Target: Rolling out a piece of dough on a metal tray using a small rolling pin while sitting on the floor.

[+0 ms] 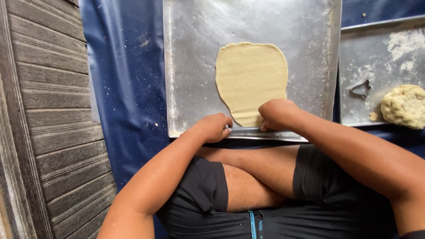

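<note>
1. two hands sit at the near edge of a floured metal tray [195, 66]; between them a thin metal rod [248, 129] lies along that edge, mostly covered by the knuckles, so its ends and full length can't be made out.
2. left hand [214, 127]: fingers curled down into a loose fist over the rod, fingertips tucked out of sight; it appears to grip the rod, palm down, forearm coming in from the lower left.
3. right hand [276, 113]: also curled shut, knuckles up, resting on the near end of the rolled dough sheet [251, 79] and hiding that end; whether it holds the rod underneath i cannot tell.
4. dough sheet lies flat, pale, roughly oval, from mid-tray to the near edge, nearer the tray's right edge.
5. second tray [376, 57] to the right, cut off by the frame; on it a lump of dough [405, 106] at the right edge, partly cropped, and a small metal cutter [361, 88], shape hard to read.
6. blue sheet [126, 75] under the trays; wooden planks [48, 110] at left.
</note>
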